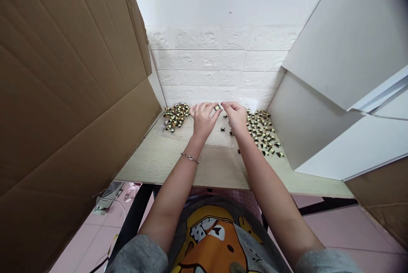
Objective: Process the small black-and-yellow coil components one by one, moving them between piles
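Note:
Near the middle of the wooden table (219, 167), my left hand (204, 116) pinches a small yellow-and-black part (217, 108) between thumb and fingertips. Just right of that part, my right hand (235, 115) has its thumb and fingers pressed together; whatever it may hold is too small to make out. A pile of similar small parts (176, 116) lies left of my left hand. More of them (262, 130) are spread out to the right of my right hand. One single part (222, 128) lies between my wrists.
A tall cardboard sheet (73, 73) stands along the left side. White panels (334, 52) stand at the right. Behind the table is a white brick-patterned wall (207, 60), with a white paper (248, 104) at its foot.

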`<state>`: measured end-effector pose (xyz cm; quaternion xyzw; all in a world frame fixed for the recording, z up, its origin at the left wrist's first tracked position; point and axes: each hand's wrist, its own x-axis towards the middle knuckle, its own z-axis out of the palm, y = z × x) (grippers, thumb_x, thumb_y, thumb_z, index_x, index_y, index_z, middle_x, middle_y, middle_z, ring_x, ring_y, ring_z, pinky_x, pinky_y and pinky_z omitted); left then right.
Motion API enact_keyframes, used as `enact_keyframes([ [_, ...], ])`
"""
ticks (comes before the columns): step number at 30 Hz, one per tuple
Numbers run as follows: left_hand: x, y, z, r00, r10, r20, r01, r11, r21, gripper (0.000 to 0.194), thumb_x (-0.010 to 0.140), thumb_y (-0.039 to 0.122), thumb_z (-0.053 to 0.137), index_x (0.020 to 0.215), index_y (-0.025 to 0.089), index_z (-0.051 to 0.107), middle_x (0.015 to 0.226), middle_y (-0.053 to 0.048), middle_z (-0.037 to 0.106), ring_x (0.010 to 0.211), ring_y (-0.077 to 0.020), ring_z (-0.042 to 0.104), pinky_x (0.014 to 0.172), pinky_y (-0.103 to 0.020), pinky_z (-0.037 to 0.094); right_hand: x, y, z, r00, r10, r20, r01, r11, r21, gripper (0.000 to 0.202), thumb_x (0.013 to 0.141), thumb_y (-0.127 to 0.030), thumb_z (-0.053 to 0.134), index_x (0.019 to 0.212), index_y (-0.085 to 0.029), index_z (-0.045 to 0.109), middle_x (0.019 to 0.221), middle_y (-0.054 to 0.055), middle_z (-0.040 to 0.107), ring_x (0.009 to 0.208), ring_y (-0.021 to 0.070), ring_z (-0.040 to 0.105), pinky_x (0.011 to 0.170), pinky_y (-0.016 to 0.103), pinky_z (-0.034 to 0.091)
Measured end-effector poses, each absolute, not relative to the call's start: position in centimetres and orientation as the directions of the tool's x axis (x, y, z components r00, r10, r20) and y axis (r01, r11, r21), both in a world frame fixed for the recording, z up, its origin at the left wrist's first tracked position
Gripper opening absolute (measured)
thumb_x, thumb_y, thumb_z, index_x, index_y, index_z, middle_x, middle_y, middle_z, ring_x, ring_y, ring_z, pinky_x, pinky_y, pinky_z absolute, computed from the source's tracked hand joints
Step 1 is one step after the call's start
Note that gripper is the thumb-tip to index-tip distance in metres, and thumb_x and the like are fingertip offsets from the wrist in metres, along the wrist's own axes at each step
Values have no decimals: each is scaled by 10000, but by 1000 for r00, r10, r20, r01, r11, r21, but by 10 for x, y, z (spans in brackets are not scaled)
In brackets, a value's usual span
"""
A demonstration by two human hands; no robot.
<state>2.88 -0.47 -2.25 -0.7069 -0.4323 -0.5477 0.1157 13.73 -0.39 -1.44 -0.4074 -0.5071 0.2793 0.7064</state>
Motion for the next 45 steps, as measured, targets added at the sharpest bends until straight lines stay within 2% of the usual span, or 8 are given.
enact_keyframes([
  [12, 22, -43, 13, -4, 379, 925, 758, -602, 251, 216, 793, 386, 468, 907, 240, 579, 885, -19, 609, 879, -160, 488, 845, -317, 259, 132, -36, 29, 221, 699, 680, 241, 636, -733, 220, 731, -369, 526, 643, -169, 552, 640, -13, 533, 672, 110, 494, 683, 257, 397],
  [18, 17, -61, 22, -9, 373, 928, 794, -561, 233, 221, 810, 372, 436, 914, 238, 578, 890, -35, 597, 888, -178, 477, 850, -331, 249, 127, -58, 48, 151, 576, 803, 454, 682, -574, 195, 753, -317, 515, 613, -180, 520, 661, -12, 542, 689, 116, 507, 693, 268, 391],
  [22, 13, -67, 24, -4, 365, 931, 800, -557, 222, 213, 821, 356, 420, 922, 242, 569, 897, -27, 598, 891, -174, 480, 861, -332, 237, 123, -68, 53, 104, 526, 844, 597, 646, -476, 192, 770, -312, 498, 625, -187, 516, 693, -13, 560, 717, 128, 518, 782, 328, 354],
  [26, 11, -71, 26, -7, 364, 931, 803, -553, 222, 205, 821, 362, 421, 906, 245, 566, 879, -17, 599, 877, -167, 484, 858, -329, 234, 121, -75, 57, 73, 497, 864, 695, 597, -402, 171, 782, -288, 489, 643, -189, 505, 715, -27, 565, 749, 127, 519, 900, 402, 244],
  [30, 9, -74, 27, -7, 367, 930, 802, -554, 224, 202, 823, 359, 419, 895, 243, 567, 869, -14, 600, 880, -163, 483, 867, -329, 228, 119, -76, 57, 48, 472, 880, 741, 575, -348, 161, 787, -293, 479, 661, -196, 504, 744, -30, 566, 786, 132, 514, 948, 427, 157],
  [45, 1, -72, 20, 37, 430, 902, 826, -521, 214, 187, 817, 354, 429, 895, 245, 559, 860, -19, 603, 879, -174, 481, 872, -358, 212, 118, -65, 48, -70, 450, 890, 820, 534, -205, 196, 802, -335, 447, 675, -213, 533, 762, -13, 569, 818, 149, 494, 966, 444, 105],
])
